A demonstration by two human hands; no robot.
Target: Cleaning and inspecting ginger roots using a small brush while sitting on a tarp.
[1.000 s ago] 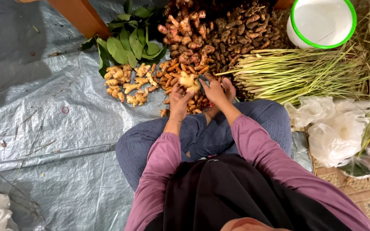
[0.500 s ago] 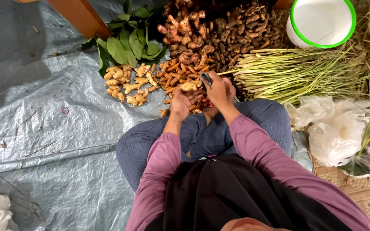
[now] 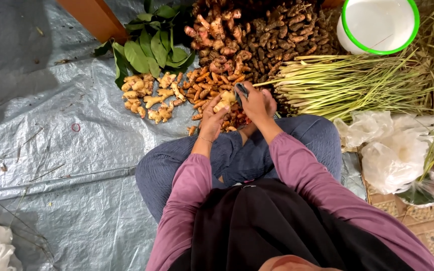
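— How were the arms set when you looked over?

— Both forearms in mauve sleeves ran forward over the crossed knees, meeting toward twelve o'clock. The left hand was turned palm inward, wrist slightly cocked, fingers curled. The right hand sat just beside it at its three o'clock, knuckles up, bent over the same spot.

— And the grip?

— The left hand was clenched around a pale yellowish rhizome piece, pinched between thumb and fingertips so that its top stuck out. The right hand was closed around a small dark tool, its end poking out at the top of the fist; I couldn't tell whether it was a knife or a scraper. The tool's tip lay right against the rhizome piece.

— Where was that piece, in the scene?

— Held just above the orange turmeric heap, which lay on the grey tarpaulin in front of the knees. At ten o'clock from the hands lay a small cluster of light peeled roots, with green leaves beyond them. At twelve, a big mound of brown ginger-like roots. At two o'clock, a bundle of lemongrass stalks, and past it a white bucket with a green rim. Crumpled clear plastic bags lay at four o'clock.
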